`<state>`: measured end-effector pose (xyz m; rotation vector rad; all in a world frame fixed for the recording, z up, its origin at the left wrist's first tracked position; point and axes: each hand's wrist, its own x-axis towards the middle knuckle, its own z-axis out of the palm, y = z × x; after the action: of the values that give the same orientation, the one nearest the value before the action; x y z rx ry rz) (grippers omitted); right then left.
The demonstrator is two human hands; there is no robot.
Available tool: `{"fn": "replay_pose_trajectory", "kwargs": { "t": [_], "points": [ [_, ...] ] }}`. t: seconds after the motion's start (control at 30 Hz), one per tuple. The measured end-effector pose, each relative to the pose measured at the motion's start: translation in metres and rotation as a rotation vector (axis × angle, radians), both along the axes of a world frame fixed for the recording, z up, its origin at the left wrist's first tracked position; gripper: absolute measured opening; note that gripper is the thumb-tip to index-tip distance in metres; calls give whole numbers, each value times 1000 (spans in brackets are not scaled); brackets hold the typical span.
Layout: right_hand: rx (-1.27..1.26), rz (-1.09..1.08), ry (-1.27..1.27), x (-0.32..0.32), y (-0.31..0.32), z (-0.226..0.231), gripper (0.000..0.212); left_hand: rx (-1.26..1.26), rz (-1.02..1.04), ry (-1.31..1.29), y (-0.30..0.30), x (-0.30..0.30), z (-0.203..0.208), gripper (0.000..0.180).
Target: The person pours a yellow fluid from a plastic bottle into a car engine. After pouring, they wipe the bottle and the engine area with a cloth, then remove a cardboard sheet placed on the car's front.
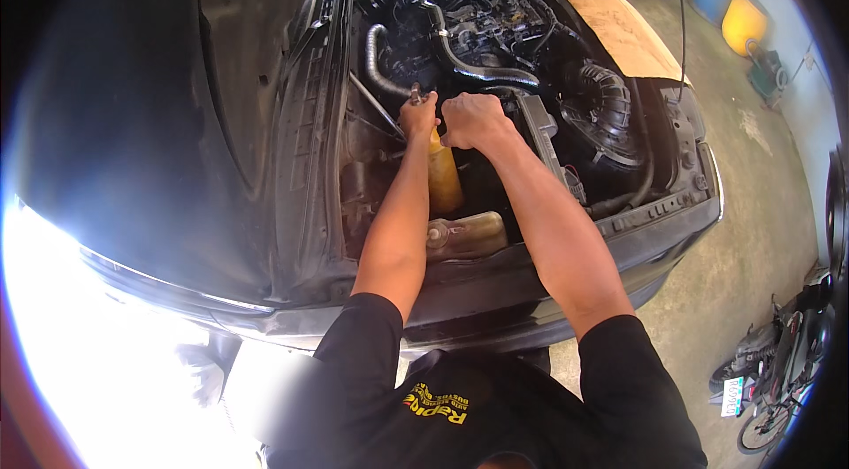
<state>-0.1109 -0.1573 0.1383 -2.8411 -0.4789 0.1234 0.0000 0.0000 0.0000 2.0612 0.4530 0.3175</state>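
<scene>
In the head view, the yellow cylinder [446, 184] has a smooth, rounded body with dull smudges; it leans in the engine bay [302, 195] close to the near edge, its top reaching up between the wrists. The left hand [418, 117] is curled closed beside that top, grasping a small metal-coloured piece [415, 94] that pokes out above the fingers; whether the piece joins the cylinder is hidden. The right hand [474, 122] is bent knuckles-up just beside it, fingertips out of sight, so I cannot tell whether it grips anything.

Past the hands, a silvery ribbed hose [376, 62] curves down toward the left hand, and a second shiny hose [469, 68] bends across the bay. A fat black pleated duct [601, 106] fills the right side. Flat tan cardboard [623, 34] covers the far part of the right edge.

As for containers, a squat, cloudy tan reservoir [469, 236] with a round cap sits against the near edge, between the forearms; its fill level cannot be made out. The cylinder is opaque.

The black hood [133, 98] walls off the left edge. A dark gap separates the cylinder from the right forearm. Beyond the right edge stretches concrete floor [752, 177].
</scene>
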Motion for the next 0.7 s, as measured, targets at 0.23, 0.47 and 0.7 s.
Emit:
{"fn": "replay_pose_trajectory", "kwargs": {
  "t": [0.23, 0.47, 0.7],
  "points": [
    [38, 12, 37, -5, 9, -6, 44, 51, -1, 75, 9, -16, 14, 50],
    [17, 8, 13, -4, 15, -7, 41, 177, 77, 53, 17, -5, 1, 47],
    [1, -15, 12, -4, 13, -10, 42, 142, 43, 87, 6, -11, 12, 44]
  ]
}}
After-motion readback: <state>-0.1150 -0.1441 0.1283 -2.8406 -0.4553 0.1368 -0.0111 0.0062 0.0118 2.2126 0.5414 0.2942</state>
